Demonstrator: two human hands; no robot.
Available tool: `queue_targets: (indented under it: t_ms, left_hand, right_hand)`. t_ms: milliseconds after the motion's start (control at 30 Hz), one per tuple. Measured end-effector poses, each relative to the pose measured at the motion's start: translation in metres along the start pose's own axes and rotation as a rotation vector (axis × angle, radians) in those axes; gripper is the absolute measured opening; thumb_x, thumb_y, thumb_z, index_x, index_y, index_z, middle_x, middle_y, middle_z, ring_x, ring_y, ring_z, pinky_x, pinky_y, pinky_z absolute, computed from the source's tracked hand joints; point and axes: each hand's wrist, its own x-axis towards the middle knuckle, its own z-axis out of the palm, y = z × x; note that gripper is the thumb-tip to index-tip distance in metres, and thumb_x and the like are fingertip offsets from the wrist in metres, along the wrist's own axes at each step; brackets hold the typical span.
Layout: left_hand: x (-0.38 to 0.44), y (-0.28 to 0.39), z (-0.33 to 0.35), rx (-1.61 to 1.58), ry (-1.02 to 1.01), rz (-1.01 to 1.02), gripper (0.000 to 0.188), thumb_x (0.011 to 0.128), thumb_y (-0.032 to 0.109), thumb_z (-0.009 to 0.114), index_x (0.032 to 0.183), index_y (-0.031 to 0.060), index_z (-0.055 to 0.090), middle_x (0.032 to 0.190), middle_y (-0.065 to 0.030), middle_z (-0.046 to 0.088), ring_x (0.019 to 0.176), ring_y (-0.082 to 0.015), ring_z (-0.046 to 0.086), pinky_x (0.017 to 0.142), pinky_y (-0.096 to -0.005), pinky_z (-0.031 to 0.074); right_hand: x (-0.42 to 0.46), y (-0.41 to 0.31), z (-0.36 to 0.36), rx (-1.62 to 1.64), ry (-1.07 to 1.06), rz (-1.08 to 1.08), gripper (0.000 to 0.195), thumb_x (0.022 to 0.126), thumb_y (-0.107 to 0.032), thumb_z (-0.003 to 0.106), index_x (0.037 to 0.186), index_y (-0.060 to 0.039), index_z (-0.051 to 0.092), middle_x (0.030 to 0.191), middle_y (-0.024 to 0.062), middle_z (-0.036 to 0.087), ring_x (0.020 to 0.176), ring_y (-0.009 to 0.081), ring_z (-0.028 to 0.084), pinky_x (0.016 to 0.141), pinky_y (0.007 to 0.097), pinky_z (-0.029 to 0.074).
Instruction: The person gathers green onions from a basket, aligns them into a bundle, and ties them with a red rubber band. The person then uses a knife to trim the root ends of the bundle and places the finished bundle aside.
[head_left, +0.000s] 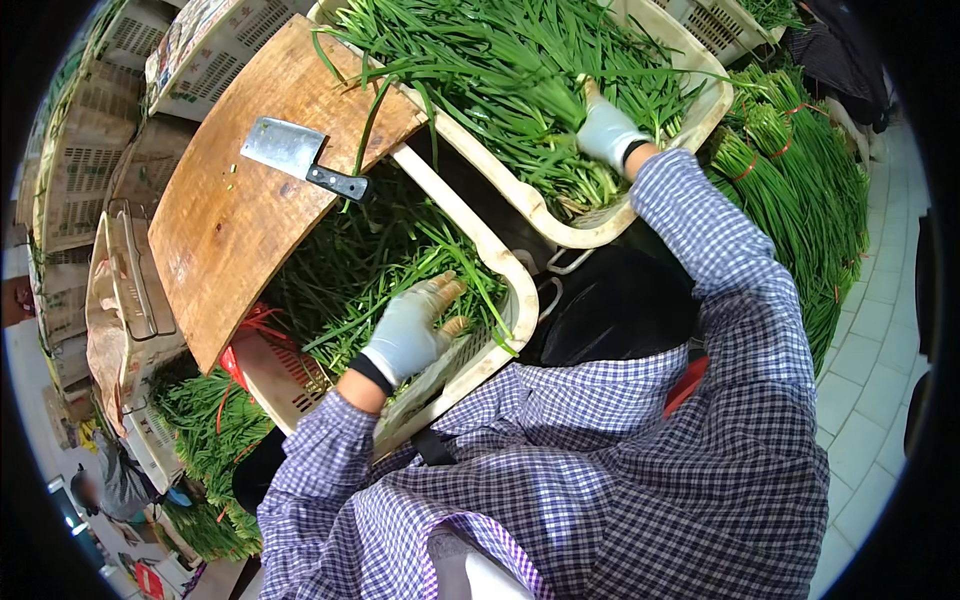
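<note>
My right hand (609, 131), in a pale glove with soiled fingertips, grips a bunch of Chinese chives (551, 94) in the far crate. More loose long green leaves fill that white plastic crate (536, 214). Over the nearer crate (517, 289), my left hand (412, 326) wears a matching glove; its thumb and fingers are apart, resting on or just above loose chives (375, 270). A wooden board (232, 202) lies across part of the nearer crate. On it rests a cleaver (289, 150) with a black handle, its end reaching past the board's edge.
Bundled chives (795, 187) tied with red bands are piled at the right, beside a tiled floor (862, 360). More bundles (217, 435) lie at lower left. White crates (90, 165) are stacked at the left. A person (116, 480) is in the left background.
</note>
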Motion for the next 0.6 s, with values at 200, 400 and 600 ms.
queue_targets:
  t_ms: [200, 400, 600]
  left_hand:
    - [0.035, 0.043, -0.060, -1.233, -0.049, -0.016, 0.039, 0.101, 0.029, 0.053, 0.129, 0.0018, 0.056, 0.119, -0.0120, 0.064, 0.112, -0.0249, 0.061, 0.099, -0.0395, 0.049]
    - [0.158, 0.107, -0.049, -1.753, -0.011, -0.138, 0.065, 0.102, 0.034, 0.046, 0.150, -0.0014, 0.020, 0.159, -0.0233, 0.015, 0.146, -0.0410, 0.017, 0.116, -0.0537, 0.028]
    - [0.267, 0.084, -0.003, -1.438, 0.203, -0.438, 0.025, 0.094, 0.018, 0.062, 0.113, 0.0032, 0.055, 0.111, -0.0125, 0.059, 0.098, -0.0279, 0.059, 0.087, -0.0418, 0.053]
  right_hand:
    - [-0.001, 0.037, -0.048, 0.204, 0.021, -0.146, 0.090, 0.073, -0.010, 0.071, 0.151, 0.0004, 0.029, 0.088, 0.0156, 0.069, 0.071, 0.0213, 0.062, 0.069, 0.0307, 0.050]
    - [-0.018, 0.029, -0.050, 0.180, 0.030, -0.230, 0.086, 0.072, -0.010, 0.073, 0.147, 0.0026, 0.035, 0.118, 0.0252, 0.065, 0.103, 0.0293, 0.065, 0.093, 0.0310, 0.048]
    - [-0.016, 0.026, -0.034, 0.252, 0.022, -0.191, 0.086, 0.073, -0.008, 0.074, 0.149, 0.0016, 0.033, 0.118, 0.0213, 0.064, 0.100, 0.0249, 0.062, 0.091, 0.0297, 0.047]
